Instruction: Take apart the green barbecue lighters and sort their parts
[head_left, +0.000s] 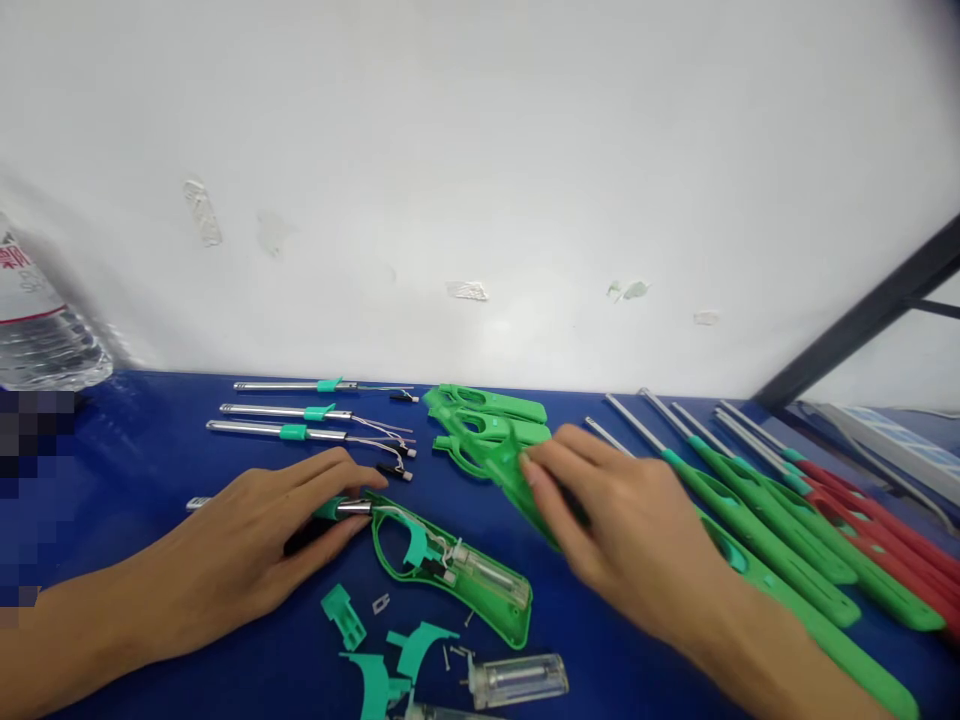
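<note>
My left hand (274, 530) has its fingers and thumb around a metal lighter tube (352, 508) at the neck of an open green half shell (491, 625). Inside that shell lie a clear fuel tank (491, 577), a teal trigger (416, 545) and white wires. My right hand (600, 500) pinches a second green half shell (517, 480), tilted and raised over the blue table, slightly blurred. Behind it several green half shells (514, 405) lie stacked. Loose teal parts (343, 615), small screws and a clear tank (519, 682) lie in front of the open shell.
Metal tubes with wires (277, 386) lie at the back left. Several green lighters (765, 530) and red lighters (885, 530) lie on the right. A water bottle (45, 320) stands far left, before a white wall (480, 180). A dark metal bar (862, 310) slants at right.
</note>
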